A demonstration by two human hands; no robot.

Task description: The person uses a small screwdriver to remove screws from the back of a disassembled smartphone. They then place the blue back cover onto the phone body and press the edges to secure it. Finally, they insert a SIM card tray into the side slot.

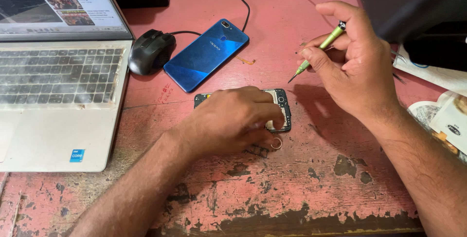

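My left hand (233, 120) lies over an opened phone body (283, 111) on the worn red table, fingers curled down on its exposed inside, a ring on one finger. Most of the phone body is hidden under the hand. My right hand (350, 66) hovers to the right and a little above it, holding a thin green screwdriver (318, 48) with its dark tip pointing down-left toward the table. A blue phone back cover (206, 54) lies face down just behind the opened phone.
A silver laptop (58, 96) with its screen lit fills the left side. A black wired mouse (150, 51) sits beside it. Papers and stickers (445, 115) lie at the right edge; a dark object (418, 13) stands at the back right. The paint near the table's front edge (292, 217) is chipped.
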